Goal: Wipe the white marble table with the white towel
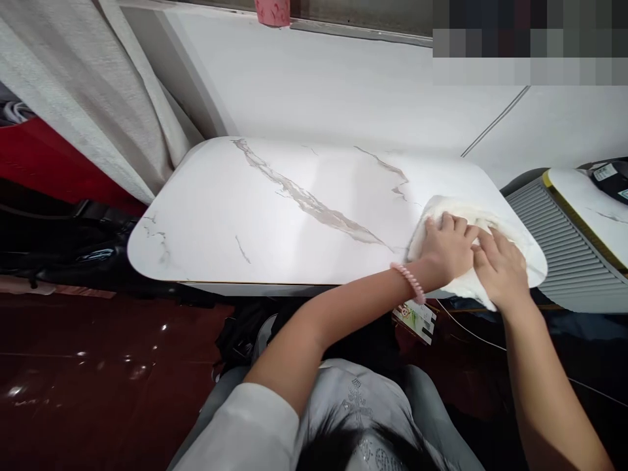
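A white cloth (pixel 441 207), crumpled and spread out, lies on the right end of the white marble-patterned table (pixel 220 196). One flap of it hangs past the front edge. Palm down, my left hand (pixel 450 248) presses on the cloth with its fingers stretched out; a pink beaded bracelet (pixel 411 282) circles that wrist. Just to its right, my right hand (pixel 503 265) also lies flat on the cloth, fingers forward. The two hands touch or nearly touch at the fingers.
A pale curtain (pixel 142 98) hangs at the left end of the table. Behind stands a white wall (pixel 318 85) with a pink container (pixel 273 12) on the ledge. To the right is a ribbed grey cabinet (pixel 569 235). A small printed box (pixel 416 320) sits below the front edge.
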A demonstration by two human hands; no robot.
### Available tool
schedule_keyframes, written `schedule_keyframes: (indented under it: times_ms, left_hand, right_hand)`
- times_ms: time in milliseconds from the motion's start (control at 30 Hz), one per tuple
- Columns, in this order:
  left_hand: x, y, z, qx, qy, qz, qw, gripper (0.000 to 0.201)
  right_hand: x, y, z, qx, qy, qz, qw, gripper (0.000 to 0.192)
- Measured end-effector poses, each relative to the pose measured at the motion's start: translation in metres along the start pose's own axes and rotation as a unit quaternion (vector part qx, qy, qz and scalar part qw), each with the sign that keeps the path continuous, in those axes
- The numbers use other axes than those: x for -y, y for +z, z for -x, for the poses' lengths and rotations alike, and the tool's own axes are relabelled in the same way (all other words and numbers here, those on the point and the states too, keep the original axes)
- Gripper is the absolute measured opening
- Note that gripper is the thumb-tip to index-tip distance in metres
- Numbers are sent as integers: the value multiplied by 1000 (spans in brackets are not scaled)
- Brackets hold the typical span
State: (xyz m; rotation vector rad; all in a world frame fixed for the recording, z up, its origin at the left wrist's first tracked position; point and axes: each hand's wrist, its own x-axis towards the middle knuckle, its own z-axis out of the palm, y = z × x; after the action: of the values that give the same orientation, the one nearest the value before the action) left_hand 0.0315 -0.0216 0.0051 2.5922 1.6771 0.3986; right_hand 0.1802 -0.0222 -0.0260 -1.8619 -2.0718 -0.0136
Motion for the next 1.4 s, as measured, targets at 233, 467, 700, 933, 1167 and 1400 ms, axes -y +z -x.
schedule_keyframes:
  times_ms: [233, 467, 700, 933, 1167, 1400]
  left_hand:
    - [123, -44, 95, 55, -67, 47, 995, 50]
    - [260, -87, 256, -22, -262, 1, 965, 53]
    - [334, -113, 364, -110, -371, 23, 922, 51]
    - [291, -111, 327, -98, -411, -46, 905, 51]
    - [198, -70, 223, -62, -350, -33, 934, 52]
    - [75, -21, 62, 56, -131, 31, 989, 58]
  right_hand:
    - [162, 29, 21, 18, -131, -22, 991, 55]
    - [367, 53, 47, 121, -293, -98, 943, 52]
    - [490, 64, 74, 117, -405, -98, 901, 55]
    - [453, 61, 65, 120, -422, -111, 892, 53]
    - [308, 44, 33, 135, -371, -147, 907, 55]
    - [100, 11, 4, 69, -196, -84, 975, 62]
